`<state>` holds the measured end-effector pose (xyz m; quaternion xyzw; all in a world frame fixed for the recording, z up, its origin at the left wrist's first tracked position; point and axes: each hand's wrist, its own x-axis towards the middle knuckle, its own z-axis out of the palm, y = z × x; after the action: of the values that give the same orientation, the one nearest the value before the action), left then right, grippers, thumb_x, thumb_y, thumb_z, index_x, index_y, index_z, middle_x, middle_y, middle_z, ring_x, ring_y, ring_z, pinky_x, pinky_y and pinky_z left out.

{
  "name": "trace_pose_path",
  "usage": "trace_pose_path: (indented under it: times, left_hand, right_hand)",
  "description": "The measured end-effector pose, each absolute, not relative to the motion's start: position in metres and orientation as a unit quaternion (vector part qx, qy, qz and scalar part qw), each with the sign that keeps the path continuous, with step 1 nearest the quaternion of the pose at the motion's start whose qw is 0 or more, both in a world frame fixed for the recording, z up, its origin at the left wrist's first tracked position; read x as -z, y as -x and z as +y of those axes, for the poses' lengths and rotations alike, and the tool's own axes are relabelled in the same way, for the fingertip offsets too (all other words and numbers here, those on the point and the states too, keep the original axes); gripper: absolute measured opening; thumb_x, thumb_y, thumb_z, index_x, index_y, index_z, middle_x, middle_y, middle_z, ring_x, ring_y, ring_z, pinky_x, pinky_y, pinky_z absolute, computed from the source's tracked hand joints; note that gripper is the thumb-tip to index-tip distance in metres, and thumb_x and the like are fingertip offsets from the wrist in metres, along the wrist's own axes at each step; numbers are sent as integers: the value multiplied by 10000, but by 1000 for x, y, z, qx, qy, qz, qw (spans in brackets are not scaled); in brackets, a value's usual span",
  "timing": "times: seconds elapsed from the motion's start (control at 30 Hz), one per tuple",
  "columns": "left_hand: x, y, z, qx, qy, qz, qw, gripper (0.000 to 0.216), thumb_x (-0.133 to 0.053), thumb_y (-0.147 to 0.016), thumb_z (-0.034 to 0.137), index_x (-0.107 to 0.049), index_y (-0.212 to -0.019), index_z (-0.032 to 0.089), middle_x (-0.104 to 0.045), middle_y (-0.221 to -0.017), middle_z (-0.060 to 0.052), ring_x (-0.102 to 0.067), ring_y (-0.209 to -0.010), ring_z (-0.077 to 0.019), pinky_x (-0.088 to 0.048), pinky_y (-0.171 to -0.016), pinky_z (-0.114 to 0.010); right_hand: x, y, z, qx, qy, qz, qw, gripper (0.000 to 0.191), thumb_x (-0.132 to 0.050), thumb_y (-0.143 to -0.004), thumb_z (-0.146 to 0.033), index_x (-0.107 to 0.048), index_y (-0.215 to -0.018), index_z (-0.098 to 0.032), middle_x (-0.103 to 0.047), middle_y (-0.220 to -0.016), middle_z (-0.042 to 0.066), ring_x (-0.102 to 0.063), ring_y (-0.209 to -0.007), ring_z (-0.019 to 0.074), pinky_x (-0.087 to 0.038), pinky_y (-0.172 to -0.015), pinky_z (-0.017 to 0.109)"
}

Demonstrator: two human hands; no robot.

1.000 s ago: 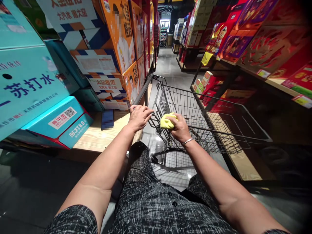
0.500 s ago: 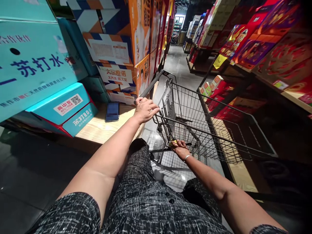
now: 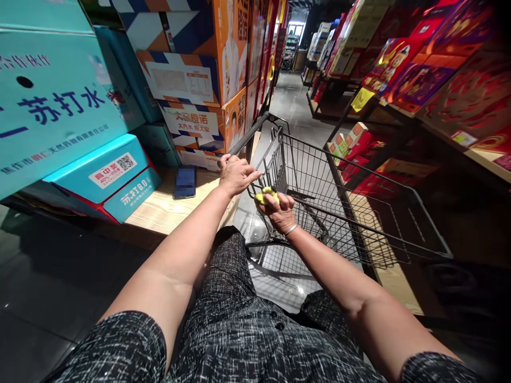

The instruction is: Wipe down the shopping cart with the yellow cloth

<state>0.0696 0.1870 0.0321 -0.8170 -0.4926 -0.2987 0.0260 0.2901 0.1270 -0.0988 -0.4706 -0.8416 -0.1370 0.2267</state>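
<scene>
A dark metal shopping cart (image 3: 319, 159) stands in front of me, turned with its basket to the right. My left hand (image 3: 236, 175) is wrapped over the near end of its push handle (image 3: 253, 133). In my right hand (image 3: 281, 213) is a bunched yellow cloth (image 3: 266, 196), gripped between the fingers at the cart's near corner, just below my left hand. Whether the cloth touches the cart frame I cannot tell. A silver bracelet (image 3: 291, 230) circles my right wrist.
A phone (image 3: 185, 183) lies on a low wooden platform (image 3: 157, 213) at left, beside turquoise cartons (image 3: 101, 175) and stacked orange and blue cartons (image 3: 191, 119). Shelves with red gift boxes (image 3: 431, 69) line the right side. A tiled aisle (image 3: 290, 88) runs ahead between them.
My right hand has moved up and slightly left with the yellow cloth, from lower on the cart to near my left hand. My left hand remains on the handle.
</scene>
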Motion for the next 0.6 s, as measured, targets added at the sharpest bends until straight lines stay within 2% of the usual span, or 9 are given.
trace_pose_path:
  times: [0.17,0.27,0.33,0.4,0.5,0.6]
  left_hand:
    - [-35,-71,190,304,808,-504,11,287,-648,-942,469,-789,-766,291,-732,-912,-26,-538,-1056,-268,-207,-1119,-557]
    - [-38,-81,185,307,802,-511,20,190,-658,-925,385,-778,-823,279,-729,-1022,-41,-533,-1131,-293,-194,-1133,-576]
    - [-39,-92,180,302,805,-509,32,137,-635,-914,275,-768,-950,271,-716,-1114,-65,-531,-1175,-306,-236,-1112,-555]
    - [-38,-103,177,277,822,-496,34,248,-594,-894,168,-743,-1071,255,-712,-1149,-88,-548,-1167,-304,-304,-1049,-509]
    - [-35,-111,176,216,861,-459,31,305,-552,-880,112,-747,-1064,257,-746,-1067,-81,-580,-1090,-292,-316,-982,-498]
    - [-31,-109,178,194,882,-427,45,288,-570,-874,166,-771,-1033,297,-769,-1069,-56,-575,-1076,-302,-288,-965,-527]
  right_hand:
    - [167,-338,94,76,463,-881,65,393,-606,-864,-162,-766,-1137,-394,-665,-1348,-1,-526,-1246,276,-445,-1035,450]
    - [172,-350,87,68,464,-882,40,389,-604,-858,-145,-782,-1108,-384,-684,-1322,-8,-550,-1221,260,-468,-1021,424]
    - [155,-347,92,74,461,-882,69,376,-604,-890,-185,-770,-1130,-422,-674,-1338,-17,-526,-1245,271,-454,-1038,451]
    - [127,-340,103,93,465,-869,138,372,-609,-919,-242,-738,-1196,-455,-663,-1345,-3,-487,-1278,292,-418,-1065,492]
    - [90,-328,119,138,490,-828,237,401,-611,-942,-302,-680,-1308,-453,-644,-1353,43,-433,-1321,327,-350,-1101,544]
    - [83,-325,125,161,495,-813,263,429,-606,-946,-325,-651,-1356,-444,-643,-1336,56,-435,-1317,328,-350,-1094,550]
